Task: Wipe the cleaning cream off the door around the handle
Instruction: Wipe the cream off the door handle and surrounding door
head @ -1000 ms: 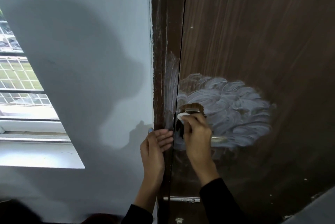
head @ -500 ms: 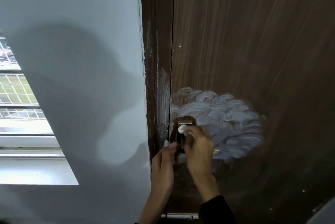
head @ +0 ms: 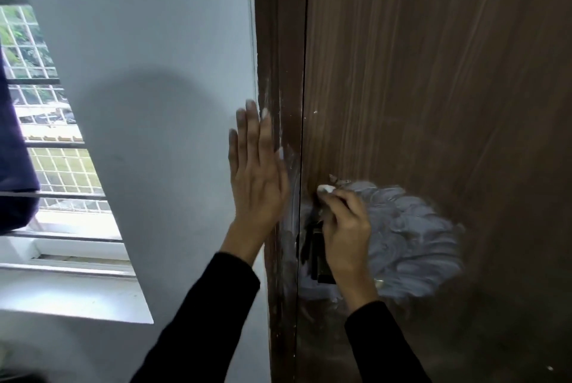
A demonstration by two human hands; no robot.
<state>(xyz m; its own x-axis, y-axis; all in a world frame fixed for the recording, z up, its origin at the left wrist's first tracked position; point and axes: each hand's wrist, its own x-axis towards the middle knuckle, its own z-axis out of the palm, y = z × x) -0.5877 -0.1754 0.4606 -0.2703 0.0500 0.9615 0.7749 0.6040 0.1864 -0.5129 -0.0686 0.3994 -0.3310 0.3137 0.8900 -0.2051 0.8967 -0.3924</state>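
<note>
A dark brown wooden door (head: 433, 73) fills the right half of the head view. A broad patch of white cleaning cream (head: 411, 237) is smeared on it to the right of the handle plate (head: 318, 255), which is dark and partly hidden by my right hand. My right hand (head: 346, 227) is shut on a small white pad (head: 325, 188), pressed to the door at the upper left edge of the cream. My left hand (head: 257, 172) lies flat and open, fingers up, across the wall edge and the door frame (head: 278, 57).
A pale grey wall (head: 154, 104) stands left of the frame. Further left are a window with a metal grille (head: 46, 166) and a white sill (head: 71, 296). A dark blue cloth (head: 12, 150) hangs at the far left edge. White cream streaks mark the frame.
My left hand has gone up from beside the handle and now lies flat against the wall and frame. My right hand with the pad has shifted up to the top left of the cream.
</note>
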